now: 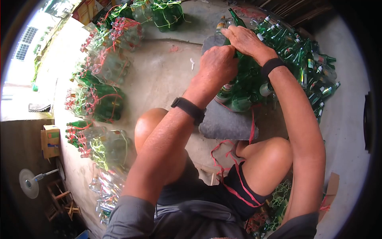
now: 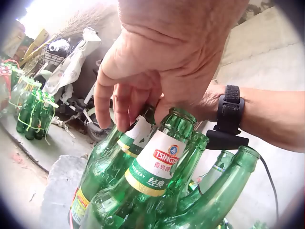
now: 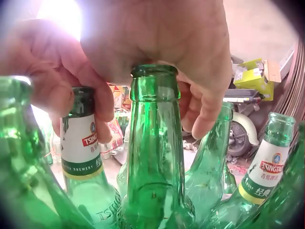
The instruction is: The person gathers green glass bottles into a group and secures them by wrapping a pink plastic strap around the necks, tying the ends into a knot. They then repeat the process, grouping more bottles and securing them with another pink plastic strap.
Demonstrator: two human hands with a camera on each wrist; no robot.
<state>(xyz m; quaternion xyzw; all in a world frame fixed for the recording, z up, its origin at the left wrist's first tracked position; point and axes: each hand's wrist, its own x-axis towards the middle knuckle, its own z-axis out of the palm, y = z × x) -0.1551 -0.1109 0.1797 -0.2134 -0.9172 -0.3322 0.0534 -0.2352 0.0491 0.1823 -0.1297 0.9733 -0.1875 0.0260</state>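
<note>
Green glass beer bottles point(image 1: 242, 101) stand upright in a tight group on a grey slab point(image 1: 229, 125) in front of the person. With its fingers round the neck, my left hand point(image 1: 218, 65) grips a Tsingtao-labelled bottle point(image 3: 81, 143). My right hand point(image 1: 248, 42) reaches over the group, its palm close over the mouth of a plain-necked green bottle point(image 3: 155, 119) in the right wrist view. Its fingers point(image 3: 205, 112) bend down behind that neck; I cannot tell whether they hold a bottle. Another Tsingtao bottle point(image 2: 155, 164) stands nearest the left wrist camera.
A heap of loose bottles point(image 1: 306, 59) lies to the right. Bundles of bottles tied with red and green string point(image 1: 105, 101) line the left side. Red strapping point(image 1: 252, 125) trails from the group over the person's knee. A fan point(image 1: 30, 183) stands far left.
</note>
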